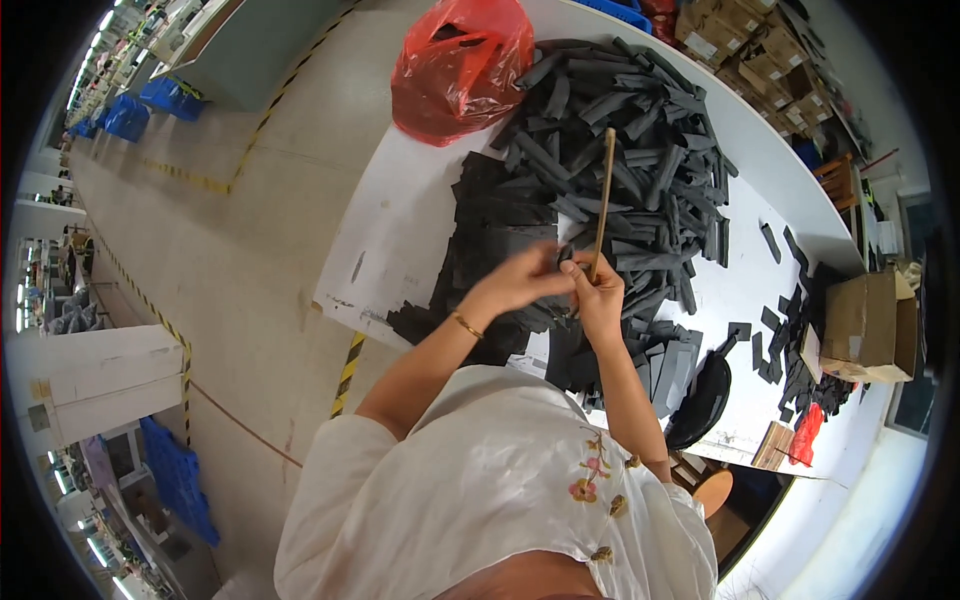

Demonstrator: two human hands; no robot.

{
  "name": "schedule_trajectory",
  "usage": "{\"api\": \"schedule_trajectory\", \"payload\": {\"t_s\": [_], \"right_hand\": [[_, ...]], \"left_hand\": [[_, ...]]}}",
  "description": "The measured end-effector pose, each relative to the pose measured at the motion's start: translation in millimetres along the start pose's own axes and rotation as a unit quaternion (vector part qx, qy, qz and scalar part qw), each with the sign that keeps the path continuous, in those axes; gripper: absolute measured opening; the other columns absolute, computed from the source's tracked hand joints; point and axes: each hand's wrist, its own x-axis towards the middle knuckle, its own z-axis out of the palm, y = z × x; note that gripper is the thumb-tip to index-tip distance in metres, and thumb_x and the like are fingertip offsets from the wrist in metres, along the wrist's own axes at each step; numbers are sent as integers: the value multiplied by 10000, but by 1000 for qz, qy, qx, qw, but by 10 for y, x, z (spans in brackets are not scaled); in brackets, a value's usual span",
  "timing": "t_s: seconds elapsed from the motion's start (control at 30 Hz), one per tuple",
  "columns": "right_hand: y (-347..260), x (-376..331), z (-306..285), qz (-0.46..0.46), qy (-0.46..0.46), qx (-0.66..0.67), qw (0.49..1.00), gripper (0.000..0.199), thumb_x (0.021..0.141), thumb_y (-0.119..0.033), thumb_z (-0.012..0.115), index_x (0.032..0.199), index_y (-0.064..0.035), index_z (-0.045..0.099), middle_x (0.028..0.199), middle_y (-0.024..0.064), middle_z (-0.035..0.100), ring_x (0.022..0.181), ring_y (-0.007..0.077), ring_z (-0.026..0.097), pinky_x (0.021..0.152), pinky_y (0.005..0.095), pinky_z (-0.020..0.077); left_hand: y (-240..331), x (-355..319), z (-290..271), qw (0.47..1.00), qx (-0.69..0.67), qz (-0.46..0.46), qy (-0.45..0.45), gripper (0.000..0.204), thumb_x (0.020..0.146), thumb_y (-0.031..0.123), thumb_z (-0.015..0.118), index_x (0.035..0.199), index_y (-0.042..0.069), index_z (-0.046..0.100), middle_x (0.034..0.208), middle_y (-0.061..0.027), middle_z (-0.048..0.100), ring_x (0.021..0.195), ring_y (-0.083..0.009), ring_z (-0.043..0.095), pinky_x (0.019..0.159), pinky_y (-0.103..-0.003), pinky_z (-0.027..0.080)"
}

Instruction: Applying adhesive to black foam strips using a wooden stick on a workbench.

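My right hand (pixel 598 297) is closed around a thin wooden stick (pixel 606 190), which points up and away from me; its lower end is hidden in the hand. At its thumb and fingertips is a small dark piece (pixel 565 256), partly covered. Close against it, my left hand (pixel 520 280) is smeared by motion, so its fingers cannot be read. Under both hands flat black strips (pixel 490 250) lie overlapping on the white table (pixel 385 215). Just beyond the right hand rises a large heap of folded black strips (pixel 640 150).
A red plastic bag (pixel 460 75) sits at the table's far left. To the right are a black pouch-like item (pixel 703 395), scattered dark pieces (pixel 775 345), a cardboard box (pixel 870 325) and a small red bag (pixel 805 435). A raised white rim (pixel 770 170) bounds the far side.
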Motion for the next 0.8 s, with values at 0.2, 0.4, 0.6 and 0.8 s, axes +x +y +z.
{"api": "schedule_trajectory", "payload": {"t_s": [0.2,0.4,0.6,0.8], "right_hand": [[-4,249,-52,-16,139,110,984,106,864,-64,682,943,-14,633,639,-27,532,499,52,439,469,185,327],[-481,896,-172,-97,308,116,939,208,896,-181,657,986,0,605,708,2,542,526,71,491,463,200,364],[-1174,2014,-1250,-217,267,48,938,342,869,-212,702,1082,35,601,818,45,616,593,90,541,493,202,361],[-413,1486,-1560,-53,209,-197,956,402,963,-365,546,1129,-5,606,787,25,615,547,78,468,510,274,378]], "left_hand": [[80,-149,418,971,-177,-163,5,272,996,277,452,870,37,461,569,-23,465,411,-100,433,448,-288,481],[56,-226,456,971,-180,-149,49,332,991,259,409,761,31,482,597,-59,518,431,-100,437,463,-283,469],[-203,337,-111,864,466,117,149,154,756,169,697,872,96,629,838,-73,586,824,-276,584,685,-372,499],[-630,690,-710,761,647,44,22,125,712,182,737,801,110,689,850,-44,596,898,-251,550,748,-359,469]]}}
